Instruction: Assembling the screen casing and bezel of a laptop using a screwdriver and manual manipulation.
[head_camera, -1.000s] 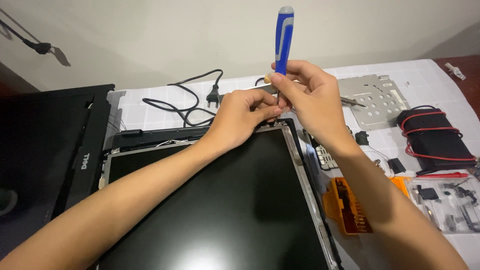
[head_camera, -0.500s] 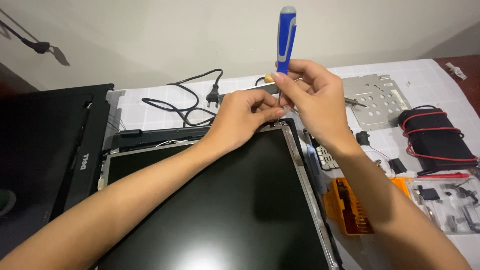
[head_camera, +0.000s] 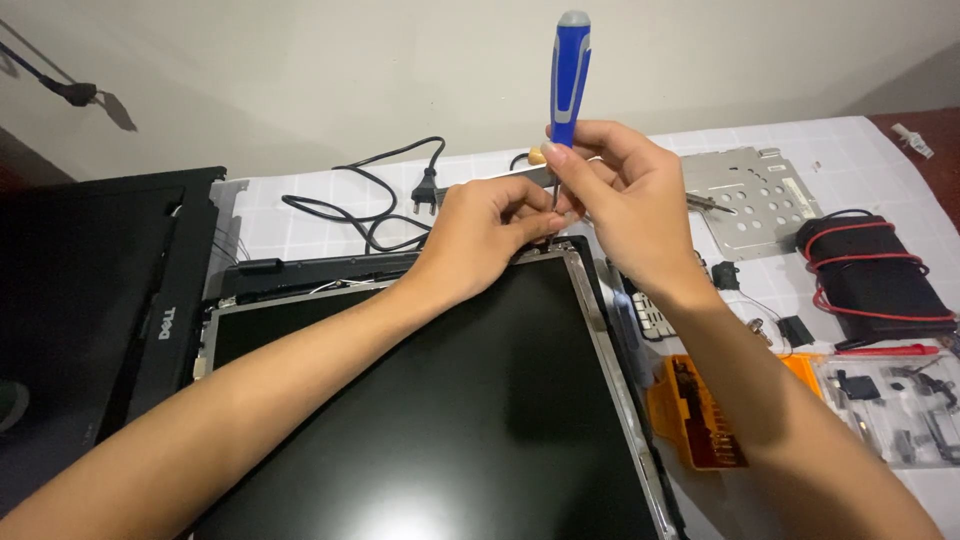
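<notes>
A bare laptop screen panel (head_camera: 450, 400) with a metal frame lies in front of me on a white tiled cloth. My right hand (head_camera: 620, 205) grips a blue and grey screwdriver (head_camera: 568, 75) held upright, its tip down at the panel's far right corner. My left hand (head_camera: 485, 235) rests at that same corner, fingers pinched beside the screwdriver's shaft. What the left fingertips pinch is hidden.
A black laptop bezel (head_camera: 150, 290) lies at the left. A black power cable (head_camera: 385, 200) sits behind the panel. To the right are a perforated metal plate (head_camera: 750, 200), a black pouch with red cord (head_camera: 875, 270), an orange bit case (head_camera: 690, 410) and a clear tray of small parts (head_camera: 900, 410).
Both hands and the screwdriver stay at the panel's far right corner; the right fingers have shifted slightly on the handle.
</notes>
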